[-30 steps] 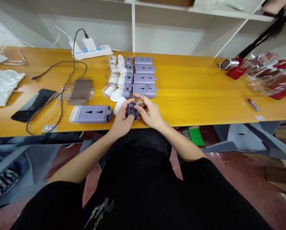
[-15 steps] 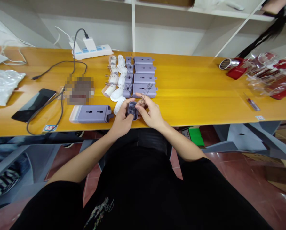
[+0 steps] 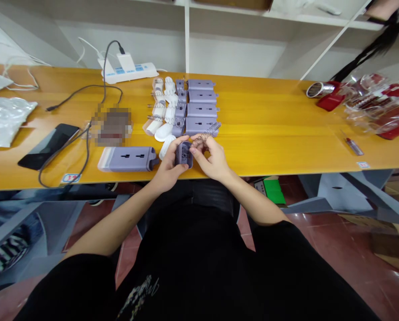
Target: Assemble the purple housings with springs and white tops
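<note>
Yellow tabletop under pale shelving; at its six o'clock edge the left hand grasps a purple housing, open end facing the camera, while the right hand pinches a coil spring, its long axis toward two o'clock, flatter than half a second ago; the label at eight o'clock seems to read "39"

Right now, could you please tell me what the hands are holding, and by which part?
The left hand holds a small purple housing by its outer sides; the right hand pinches a coil spring near its end closest to the housing.
</note>
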`<action>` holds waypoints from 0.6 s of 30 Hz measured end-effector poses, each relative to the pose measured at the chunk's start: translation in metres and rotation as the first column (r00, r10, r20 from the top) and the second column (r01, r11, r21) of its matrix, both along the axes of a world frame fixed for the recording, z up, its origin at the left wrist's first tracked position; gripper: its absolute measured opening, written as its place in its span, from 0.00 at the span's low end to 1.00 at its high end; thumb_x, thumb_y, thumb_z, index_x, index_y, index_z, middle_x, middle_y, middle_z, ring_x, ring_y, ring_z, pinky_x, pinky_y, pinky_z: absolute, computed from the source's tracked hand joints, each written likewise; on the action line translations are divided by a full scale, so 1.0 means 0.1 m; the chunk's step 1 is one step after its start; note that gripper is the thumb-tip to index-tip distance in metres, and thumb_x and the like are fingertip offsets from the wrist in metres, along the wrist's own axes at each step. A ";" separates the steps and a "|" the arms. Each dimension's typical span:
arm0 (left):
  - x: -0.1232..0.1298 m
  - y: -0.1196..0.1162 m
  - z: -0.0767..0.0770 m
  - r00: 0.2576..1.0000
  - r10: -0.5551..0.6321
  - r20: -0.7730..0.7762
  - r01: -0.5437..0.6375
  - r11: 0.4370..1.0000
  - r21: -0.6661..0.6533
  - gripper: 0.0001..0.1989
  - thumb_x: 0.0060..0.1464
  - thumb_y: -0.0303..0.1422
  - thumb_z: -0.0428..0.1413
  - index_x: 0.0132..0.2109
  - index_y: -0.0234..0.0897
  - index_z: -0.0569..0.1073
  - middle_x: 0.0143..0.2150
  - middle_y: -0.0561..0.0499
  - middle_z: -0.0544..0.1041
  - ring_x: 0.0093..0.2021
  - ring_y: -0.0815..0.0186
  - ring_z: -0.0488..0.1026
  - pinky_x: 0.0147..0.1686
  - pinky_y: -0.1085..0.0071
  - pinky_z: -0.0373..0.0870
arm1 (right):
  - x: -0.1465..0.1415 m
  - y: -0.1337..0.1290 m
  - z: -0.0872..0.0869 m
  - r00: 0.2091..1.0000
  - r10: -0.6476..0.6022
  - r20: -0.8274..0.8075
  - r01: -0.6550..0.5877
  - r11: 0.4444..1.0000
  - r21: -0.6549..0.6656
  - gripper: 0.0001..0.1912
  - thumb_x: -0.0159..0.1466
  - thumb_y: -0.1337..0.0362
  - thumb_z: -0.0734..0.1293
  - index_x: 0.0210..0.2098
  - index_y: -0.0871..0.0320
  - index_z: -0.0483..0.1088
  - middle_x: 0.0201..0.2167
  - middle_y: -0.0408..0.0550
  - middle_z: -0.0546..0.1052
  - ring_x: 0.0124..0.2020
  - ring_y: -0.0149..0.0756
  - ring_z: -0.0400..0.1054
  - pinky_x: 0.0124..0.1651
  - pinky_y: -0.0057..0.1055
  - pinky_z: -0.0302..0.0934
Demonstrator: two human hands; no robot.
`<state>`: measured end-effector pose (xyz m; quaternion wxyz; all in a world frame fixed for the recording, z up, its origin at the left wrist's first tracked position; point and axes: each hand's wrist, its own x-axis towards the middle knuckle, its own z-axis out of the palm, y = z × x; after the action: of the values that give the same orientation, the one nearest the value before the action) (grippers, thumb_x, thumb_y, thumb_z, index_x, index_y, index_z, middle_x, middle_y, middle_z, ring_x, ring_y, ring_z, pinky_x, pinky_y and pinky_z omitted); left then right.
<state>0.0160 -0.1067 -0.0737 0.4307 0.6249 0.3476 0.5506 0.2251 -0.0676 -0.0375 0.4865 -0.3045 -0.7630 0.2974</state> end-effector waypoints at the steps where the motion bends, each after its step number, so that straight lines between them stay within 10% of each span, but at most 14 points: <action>1: -0.03 0.01 -0.01 0.999 -0.038 0.021 0.038 0.999 -0.009 0.45 0.64 0.41 0.73 0.83 0.56 0.71 0.79 0.44 0.78 0.76 0.46 0.80 0.77 0.49 0.82 | 0.00 0.00 0.00 1.000 0.008 -0.007 -0.008 1.000 0.013 0.22 0.85 0.43 0.69 0.65 0.52 0.77 0.44 0.48 0.84 0.37 0.40 0.77 0.44 0.40 0.80; 18: -0.12 0.04 -0.01 0.964 -0.204 0.172 0.226 0.966 -0.121 0.48 0.62 0.41 0.77 0.84 0.60 0.71 0.82 0.45 0.77 0.79 0.44 0.79 0.81 0.45 0.79 | 0.04 -0.02 -0.03 0.992 0.004 0.128 -0.024 0.989 0.147 0.21 0.85 0.44 0.70 0.65 0.51 0.82 0.40 0.47 0.83 0.36 0.42 0.75 0.49 0.44 0.82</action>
<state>0.0037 -0.1023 -0.0745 0.5571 0.5815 0.2800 0.5226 0.2288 -0.0692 -0.0403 0.4560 -0.2803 -0.8147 0.2230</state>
